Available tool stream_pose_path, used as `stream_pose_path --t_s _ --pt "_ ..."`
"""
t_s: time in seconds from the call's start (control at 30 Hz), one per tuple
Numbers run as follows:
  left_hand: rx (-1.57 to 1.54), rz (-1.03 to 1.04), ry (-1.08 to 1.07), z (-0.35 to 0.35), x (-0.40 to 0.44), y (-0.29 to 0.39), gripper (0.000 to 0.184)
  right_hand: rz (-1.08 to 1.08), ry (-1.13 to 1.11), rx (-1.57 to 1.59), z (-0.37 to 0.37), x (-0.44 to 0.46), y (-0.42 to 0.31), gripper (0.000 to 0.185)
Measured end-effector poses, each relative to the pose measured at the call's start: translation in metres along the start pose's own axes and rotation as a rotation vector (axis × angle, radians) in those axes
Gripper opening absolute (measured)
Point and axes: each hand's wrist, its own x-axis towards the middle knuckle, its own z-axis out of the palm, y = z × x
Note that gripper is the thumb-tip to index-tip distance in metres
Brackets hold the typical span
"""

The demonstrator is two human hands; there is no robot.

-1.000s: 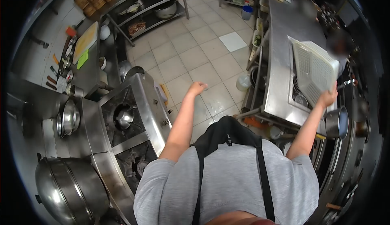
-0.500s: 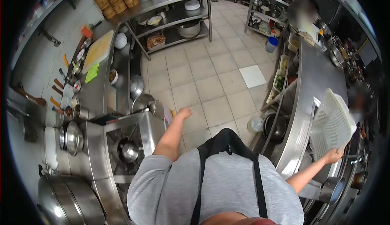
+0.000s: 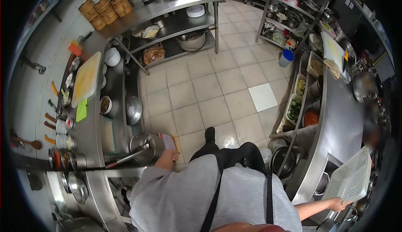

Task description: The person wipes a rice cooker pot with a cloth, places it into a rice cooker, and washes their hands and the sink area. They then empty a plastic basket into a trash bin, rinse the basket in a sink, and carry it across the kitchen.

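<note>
My right hand (image 3: 338, 204) grips the near lower edge of a white perforated plastic basket (image 3: 351, 175). The basket is tilted, over the right-hand counter and its sink opening (image 3: 321, 184). On the other side, my left hand (image 3: 168, 156) hangs low beside a deep metal pot (image 3: 144, 146) and a pink-and-white package (image 3: 167, 140). Its fingers are too small and partly hidden to make out. A long-handled utensil (image 3: 130, 156) lies across the pot.
Tiled floor (image 3: 201, 91) runs ahead between two steel counters. On the left counter is a cutting board (image 3: 86, 79) with a green cloth (image 3: 81, 110). Food containers (image 3: 294, 110) sit beneath the right counter (image 3: 341, 106). A blue-topped bucket (image 3: 286, 57) stands beside the shelf rack (image 3: 289, 16).
The view has shifted forward along the aisle. My left hand has come back closer to my body, towards the pot. The basket, still in my right hand, appears lower. A black shoe now shows.
</note>
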Motion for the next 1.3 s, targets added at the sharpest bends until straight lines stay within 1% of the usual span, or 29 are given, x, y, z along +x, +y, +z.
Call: stream_pose_path --t_s 0.03,0.07,0.13,0.17,0.2,0.23,0.27,0.3,0.4,0.47,0.5,0.53,0.6,0.67,0.7,0.73,0.77,0.8,0.83,0.87,0.93,1.0,1.07,1.13,1.17,1.2,1.23,1.27,1.3 --pt "0.071 0.045 0.025 -0.024 0.024 0.025 0.035 0.064 -0.084 -0.045 0.008 -0.001 0.004 0.044" --pt "0.141 0.088 0.047 -0.047 0.039 0.048 0.037 0.125 -0.170 -0.091 0.006 -0.002 -0.013 0.044" --pt "0.260 0.246 0.127 -0.105 0.063 0.109 0.038 0.002 -0.177 -0.212 -0.012 0.003 -0.042 0.046" --pt "0.321 0.322 0.166 -0.134 0.069 0.143 0.038 0.044 -0.123 -0.275 -0.019 0.003 -0.056 0.049" --pt "0.314 0.361 0.163 -0.163 0.066 0.180 0.033 0.055 -0.121 -0.310 -0.018 -0.002 -0.058 0.050" --pt "0.311 0.401 0.160 -0.190 0.053 0.221 0.028 0.058 -0.150 -0.312 -0.018 -0.003 -0.057 0.051" --pt "0.411 0.397 0.199 -0.214 0.053 0.259 0.030 0.062 -0.186 -0.301 -0.017 -0.005 -0.056 0.051" --pt "0.517 0.399 0.239 -0.234 0.057 0.295 0.032 0.076 -0.233 -0.275 -0.005 -0.009 -0.034 0.052" --pt "0.426 0.505 0.333 -0.271 0.079 0.391 0.034 0.141 -0.370 -0.213 0.008 -0.018 0.010 0.055" --pt "0.282 0.578 0.329 -0.274 0.099 0.447 0.036 0.119 -0.368 -0.459 -0.014 -0.024 -0.053 0.059" --pt "0.216 0.618 0.320 -0.276 0.110 0.477 0.037 0.171 -0.371 -0.530 -0.022 -0.026 -0.075 0.063" --pt "0.201 0.592 0.268 -0.277 0.118 0.508 0.038 0.037 -0.284 -0.540 -0.021 -0.027 -0.076 0.063" --pt "0.167 0.501 0.166 -0.277 0.131 0.550 0.039 0.045 -0.227 -0.512 -0.016 -0.024 -0.088 0.063" --pt "0.543 0.571 0.152 -0.286 0.105 0.592 0.035 0.063 -0.242 -0.428 -0.019 -0.018 -0.126 0.060" --pt "0.586 0.642 0.133 -0.289 0.123 0.604 0.031 0.123 -0.270 -0.412 -0.018 -0.014 -0.134 0.058" --pt "0.210 0.546 0.118 -0.284 0.132 0.606 0.027 -0.003 -0.200 -0.395 -0.017 -0.010 -0.124 0.061" --pt "0.483 0.598 -0.081 -0.302 0.164 0.612 0.025 0.021 -0.204 -0.404 -0.025 -0.004 -0.143 0.063" --pt "0.137 0.382 -0.131 -0.301 0.144 0.623 0.023 0.013 -0.160 -0.466 -0.029 0.000 -0.176 0.064" --pt "0.465 0.369 -0.203 -0.313 0.164 0.638 0.022 0.094 -0.192 -0.530 -0.033 0.007 -0.207 0.065" --pt "0.403 0.305 -0.128 -0.312 0.167 0.647 0.022 0.010 -0.157 -0.436 -0.036 0.011 -0.214 0.063" --pt "0.258 0.163 0.031 -0.320 0.164 0.649 0.024 -0.029 -0.147 -0.452 -0.050 0.018 -0.279 0.062" --pt "0.253 0.122 0.064 -0.331 0.172 0.664 0.024 0.056 -0.228 -0.480 -0.064 0.020 -0.329 0.062" --pt "0.331 0.140 0.070 -0.339 0.184 0.690 0.023 0.042 -0.281 -0.412 -0.075 0.018 -0.392 0.057" --pt "0.495 0.233 0.056 -0.346 0.203 0.721 0.022 0.063 -0.261 -0.402 -0.068 0.007 -0.441 0.045" --pt "0.647 0.343 0.042 -0.354 0.216 0.740 0.022 0.079 -0.260 -0.331 -0.060 0.000 -0.469 0.037" --pt "0.848 0.507 0.030 -0.361 0.229 0.761 0.021 0.090 -0.257 -0.243 -0.048 -0.009 -0.498 0.030" --pt "1.047 0.687 0.051 -0.372 0.241 0.780 0.021 0.138 -0.300 -0.160 -0.035 -0.018 -0.532 0.027" --pt "1.377 1.041 0.109 -0.381 0.257 0.805 0.021 0.134 -0.339 -0.093 -0.020 -0.029 -0.556 0.025" --pt "1.584 1.329 0.238 -0.392 0.257 0.836 0.020 0.133 -0.349 -0.026 0.001 -0.043 -0.581 0.025"
